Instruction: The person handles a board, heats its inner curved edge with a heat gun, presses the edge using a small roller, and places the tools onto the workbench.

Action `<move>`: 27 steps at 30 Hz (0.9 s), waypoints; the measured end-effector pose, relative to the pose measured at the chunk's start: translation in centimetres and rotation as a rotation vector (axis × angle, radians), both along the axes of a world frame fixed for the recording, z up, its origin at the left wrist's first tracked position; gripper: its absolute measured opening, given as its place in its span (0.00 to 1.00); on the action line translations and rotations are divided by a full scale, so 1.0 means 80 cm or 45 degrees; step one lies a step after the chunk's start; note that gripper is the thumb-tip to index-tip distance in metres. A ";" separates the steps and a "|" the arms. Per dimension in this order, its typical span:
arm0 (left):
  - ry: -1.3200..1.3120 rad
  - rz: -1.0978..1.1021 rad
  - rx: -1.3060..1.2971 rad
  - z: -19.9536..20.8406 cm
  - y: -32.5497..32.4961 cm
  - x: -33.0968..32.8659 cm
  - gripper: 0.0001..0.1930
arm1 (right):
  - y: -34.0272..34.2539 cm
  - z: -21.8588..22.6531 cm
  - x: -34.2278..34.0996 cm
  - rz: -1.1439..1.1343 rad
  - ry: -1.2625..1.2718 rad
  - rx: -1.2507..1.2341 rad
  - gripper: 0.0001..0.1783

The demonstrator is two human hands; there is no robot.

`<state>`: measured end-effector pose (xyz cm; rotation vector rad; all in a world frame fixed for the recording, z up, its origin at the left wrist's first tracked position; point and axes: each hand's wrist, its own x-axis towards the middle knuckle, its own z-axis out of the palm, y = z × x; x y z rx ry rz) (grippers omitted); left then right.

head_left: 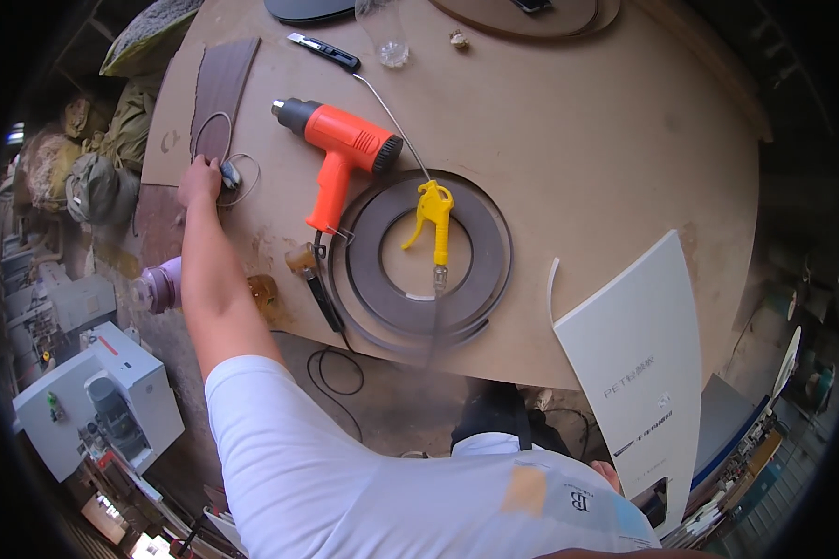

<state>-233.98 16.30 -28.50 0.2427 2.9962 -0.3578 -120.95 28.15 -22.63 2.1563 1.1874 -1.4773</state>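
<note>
At the table's left edge, my left hand [200, 182] is closed at a small blue-grey piece [230, 174] with a thin looped grey cord [254, 168]; its exact kind is too small to make out. A dark brown strip of sheet [224, 88] lies beneath the cord. Only a bit of my right hand [606, 473] shows, low beside a white board [639, 345] that leans over the table's near right edge; its fingers are mostly hidden. To the right of my left hand lies an orange heat gun [340, 149].
A yellow air blow gun [433, 219] rests across a coil of brown edge banding [368, 238]. Farther back are a utility knife [324, 51] and a clear plastic bottle [391, 47]. A purple-lidded bottle [163, 284] is by my left forearm. A black cord [322, 373] hangs off the near edge.
</note>
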 end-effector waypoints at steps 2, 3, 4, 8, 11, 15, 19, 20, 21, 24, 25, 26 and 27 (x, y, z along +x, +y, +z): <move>-0.005 0.026 -0.070 0.004 -0.010 0.006 0.22 | 0.009 0.018 -0.030 -0.019 0.157 0.000 0.22; 0.003 0.005 -0.045 0.007 -0.007 0.010 0.22 | 0.010 0.029 -0.046 -0.086 0.247 0.026 0.21; 0.093 0.139 0.020 0.010 0.000 0.015 0.22 | 0.012 0.043 -0.061 -0.092 0.241 0.032 0.21; 0.337 -0.016 0.538 0.039 0.091 0.040 0.20 | 0.021 0.081 -0.100 -0.007 0.132 0.029 0.19; 0.274 -0.413 0.726 0.059 0.204 0.059 0.20 | 0.023 0.085 -0.107 -0.066 -0.018 -0.015 0.18; -0.126 -0.615 0.291 0.041 0.337 0.058 0.23 | 0.008 0.081 -0.099 -0.344 0.049 0.031 0.15; -0.301 -0.796 -0.205 -0.017 0.396 0.031 0.25 | -0.018 0.084 -0.093 -0.263 0.067 0.089 0.16; -0.287 -0.817 -0.238 -0.028 0.398 0.020 0.25 | -0.023 0.086 -0.092 -0.255 0.027 0.079 0.16; -0.274 -0.799 -0.182 -0.036 0.395 0.011 0.25 | -0.028 0.087 -0.091 -0.241 0.070 0.125 0.15; -0.302 -0.558 0.330 -0.037 0.373 -0.015 0.25 | -0.036 0.090 -0.086 -0.215 0.063 0.102 0.15; -0.368 -0.391 0.667 -0.032 0.360 -0.017 0.25 | -0.039 0.091 -0.081 -0.224 0.068 0.135 0.15; -0.433 -0.212 1.031 -0.020 0.344 -0.017 0.25 | -0.040 0.090 -0.076 -0.225 0.081 0.100 0.15; -0.511 -0.040 1.352 -0.007 0.328 -0.010 0.26 | -0.042 0.089 -0.067 -0.282 0.070 0.151 0.15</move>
